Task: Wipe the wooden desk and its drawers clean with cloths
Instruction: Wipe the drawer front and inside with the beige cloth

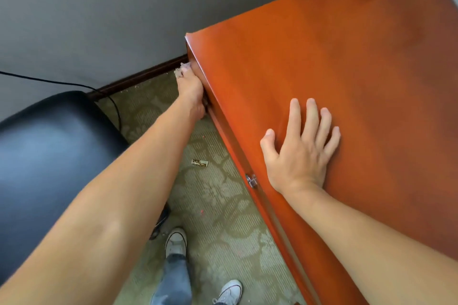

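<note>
While the right hand [301, 148] lies spread flat on the counter [347, 69] as a brace, the left hand [190, 89] presses a crumpled cloth [182, 68] against its front, beyond the drawer knob [252, 180]

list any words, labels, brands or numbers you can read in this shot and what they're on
No text here can be read.
The small wrapper on the carpet has dark markings, too small and blurred to read.
The desk, chair and shoes show no lettering.
</note>
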Demonstrator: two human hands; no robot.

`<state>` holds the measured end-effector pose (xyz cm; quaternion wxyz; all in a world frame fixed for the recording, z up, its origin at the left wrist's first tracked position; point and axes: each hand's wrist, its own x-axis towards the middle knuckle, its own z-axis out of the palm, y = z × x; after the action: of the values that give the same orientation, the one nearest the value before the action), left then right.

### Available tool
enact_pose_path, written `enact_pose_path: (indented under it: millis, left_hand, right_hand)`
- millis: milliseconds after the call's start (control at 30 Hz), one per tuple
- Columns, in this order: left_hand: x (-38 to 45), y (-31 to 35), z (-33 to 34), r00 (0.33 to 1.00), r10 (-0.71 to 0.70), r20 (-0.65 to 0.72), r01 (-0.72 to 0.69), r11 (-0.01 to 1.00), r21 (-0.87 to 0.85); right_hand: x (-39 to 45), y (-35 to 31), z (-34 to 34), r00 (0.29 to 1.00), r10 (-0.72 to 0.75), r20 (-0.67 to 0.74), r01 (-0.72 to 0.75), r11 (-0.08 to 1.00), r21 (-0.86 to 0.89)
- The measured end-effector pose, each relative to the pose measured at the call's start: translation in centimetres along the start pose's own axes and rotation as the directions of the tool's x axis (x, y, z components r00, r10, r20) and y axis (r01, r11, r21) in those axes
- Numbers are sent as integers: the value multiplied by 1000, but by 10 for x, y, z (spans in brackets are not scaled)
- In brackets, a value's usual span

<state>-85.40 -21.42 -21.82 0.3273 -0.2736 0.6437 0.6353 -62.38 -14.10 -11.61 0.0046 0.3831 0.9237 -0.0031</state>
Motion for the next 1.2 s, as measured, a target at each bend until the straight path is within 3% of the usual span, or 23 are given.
enact_pose_path:
  millis: [133,200,333,367,433,467,500,567,633,733,900,1000,1100,1200]
  left_hand:
    - [-9,-42,-3,998,2,-68,3,997,81]
    - [-40,-64,-4,993,68,-96,-55,990,128]
    - [-141,-88,-6,970,235,66,-242,962,131]
    - [-147,-78,-8,952,294,83,-301,949,93]
    - [-116,-50,-10,833,533,149,-541,841,19]
    - [-87,-32,-8,802,585,120,-590,807,13]
    - [-58,-10,-4,849,522,82,-524,852,5]
    - [-20,29,0,963,266,32,-264,963,-62]
    - [-5,38,4,990,140,29,-137,987,-88]
    - [-29,37,0,996,83,8,-81,985,-151]
    - [-128,-9,3,984,87,156,-62,985,-161]
    - [-90,4,-2,974,132,185,-84,966,-246]
    - [-21,31,4,991,113,73,-101,984,-146]
    - [-38,51,12,998,45,33,-35,968,-250]
  right_hand:
    - [-1,0,-3,1000,8,16,-8,1000,-3]
    - [0,-1,-4,1000,13,23,-13,1000,-1]
    - [-2,-1,-5,1000,14,15,-14,1000,4]
    - [-2,0,-5,1000,16,8,-16,1000,6]
    - [-2,0,-4,1000,15,-8,-15,1000,11]
    - [-2,0,-3,1000,12,-10,-12,1000,8]
    - [-2,0,-3,1000,10,-9,-10,1000,3]
    - [-2,0,-3,1000,11,-11,-11,1000,-10]
    - [-2,-1,-3,1000,6,-26,-7,1000,-13]
    - [-1,0,-2,1000,4,-31,-4,1000,5]
    - [-2,-1,-1,999,11,-35,-10,1000,15]
    - [-2,-1,0,999,9,-32,-8,1000,15]
    - [-2,0,0,999,10,-31,-9,1000,9]
    - [-2,0,1,999,5,-35,-5,1000,2]
